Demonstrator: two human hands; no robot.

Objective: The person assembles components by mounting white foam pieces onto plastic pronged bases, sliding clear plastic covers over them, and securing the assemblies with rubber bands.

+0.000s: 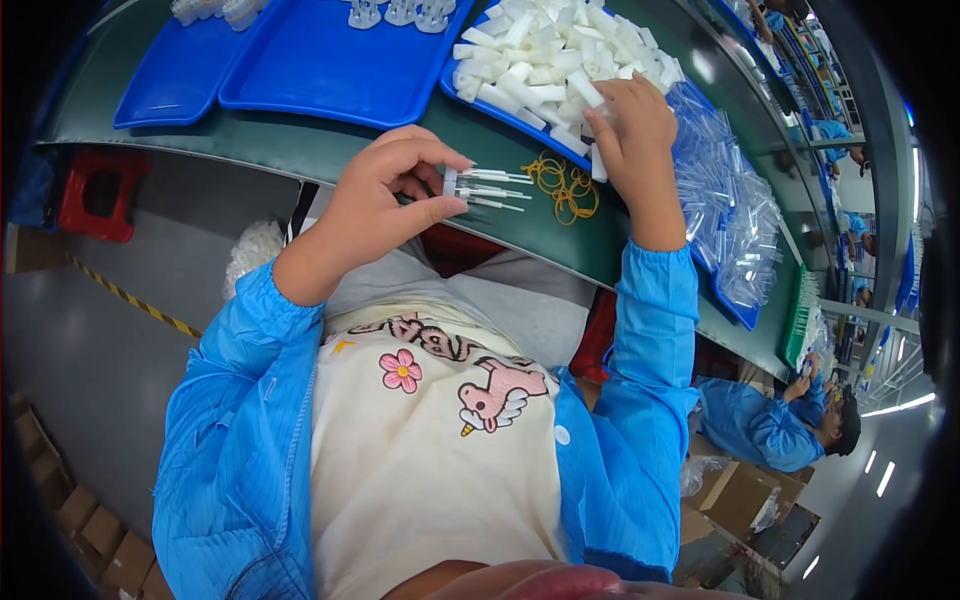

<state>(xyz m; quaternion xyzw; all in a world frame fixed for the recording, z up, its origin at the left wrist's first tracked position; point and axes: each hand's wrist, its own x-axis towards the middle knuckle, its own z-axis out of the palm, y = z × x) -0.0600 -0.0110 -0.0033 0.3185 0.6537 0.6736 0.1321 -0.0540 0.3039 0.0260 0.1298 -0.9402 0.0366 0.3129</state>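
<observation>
My left hand (395,185) holds a small clear-white plastic holder (451,184) between thumb and fingers, above the near edge of the table. Several thin white rods (495,190) stick out of the holder toward the right. My right hand (640,120) reaches over the near right side of a heap of short white pieces (530,60), its thumb and fingers closed around one white piece (585,88). That heap fills a blue tray. Between my hands, yellow rubber bands (565,188) lie loose on the green tabletop (380,138).
Clear plastic tubes (725,200) pile up in a blue tray at the right. Two more blue trays (310,70) (170,90) at the far left hold a few clear or white parts. A red stool (100,195) stands left on the floor. A co-worker (765,425) sits far right.
</observation>
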